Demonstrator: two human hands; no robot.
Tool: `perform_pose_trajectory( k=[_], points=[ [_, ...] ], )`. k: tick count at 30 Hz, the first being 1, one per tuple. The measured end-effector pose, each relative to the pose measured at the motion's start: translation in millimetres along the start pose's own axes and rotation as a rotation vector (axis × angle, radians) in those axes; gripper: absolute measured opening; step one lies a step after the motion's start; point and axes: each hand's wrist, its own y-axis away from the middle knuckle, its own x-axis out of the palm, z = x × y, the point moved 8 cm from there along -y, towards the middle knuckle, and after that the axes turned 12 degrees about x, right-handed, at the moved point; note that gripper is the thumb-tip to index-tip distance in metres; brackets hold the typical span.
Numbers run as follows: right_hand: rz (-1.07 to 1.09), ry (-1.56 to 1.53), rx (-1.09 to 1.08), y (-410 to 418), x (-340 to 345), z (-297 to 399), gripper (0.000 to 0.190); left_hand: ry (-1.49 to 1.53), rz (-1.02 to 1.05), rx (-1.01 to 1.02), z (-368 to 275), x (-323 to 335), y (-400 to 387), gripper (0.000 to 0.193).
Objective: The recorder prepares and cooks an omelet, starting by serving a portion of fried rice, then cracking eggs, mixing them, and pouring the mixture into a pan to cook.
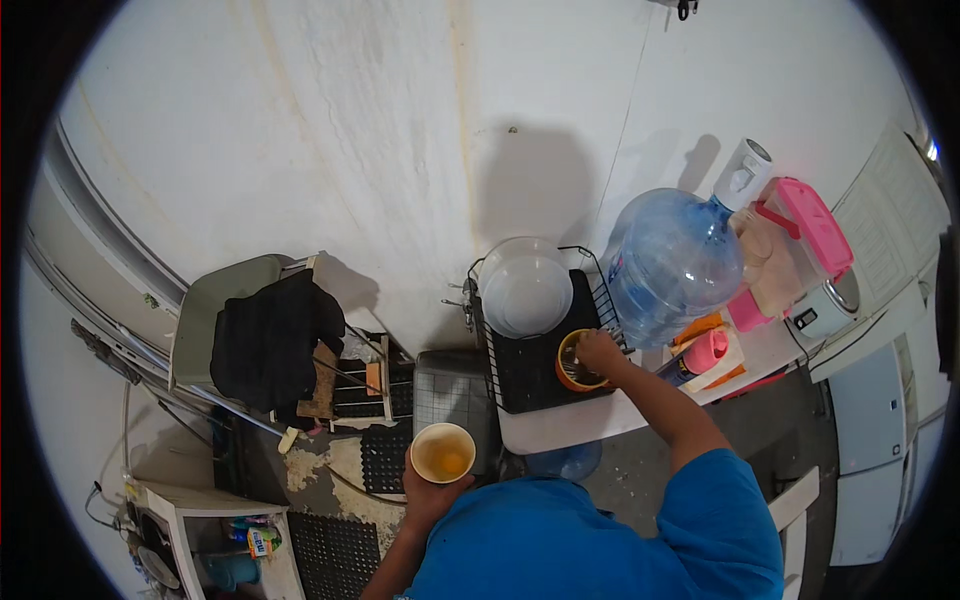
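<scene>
My left hand (pixel 429 496) holds a pale cup (pixel 417 474) from below and the side, in front of my blue shirt. Inside the cup lies something yellow-orange, which looks like raw egg (pixel 452 463). My right hand (pixel 598 352) reaches down into a yellow and orange container (pixel 568 379) with metal cutlery in it. Its fingertips are hidden, so whether they grip a utensil does not show. That container stands on the black mat of a wire dish rack (pixel 525 382). Translucent white bowls (pixel 526 289) rest at the rack's back.
Right of the rack, a big blue water jug (pixel 667 262) with a white pump (pixel 742 176) stands on the white table (pixel 577 424). Beyond it is a pink-lidded plastic container (pixel 814 225). A chair draped with black cloth (pixel 262 345) stands left; an open shelf (pixel 225 499) is lower left.
</scene>
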Motion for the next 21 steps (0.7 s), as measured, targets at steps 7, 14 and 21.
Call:
perform_pose_trajectory(
  k=[7, 14, 21],
  points=[
    [0.014, -0.022, -0.028, -11, -46, 0, 0.012, -0.021, 0.029, 0.032, -4, 9, -15, 0.072],
    [0.237, -0.160, 0.161, -24, -127, -33, 0.006, -0.038, -0.024, 0.095, -2, 3, -21, 0.071],
    [0.183, -1.782, 0.049, -3, -242, 44, 0.002, -0.162, -0.046, 0.139, -21, -10, -19, 0.068]
  ],
)
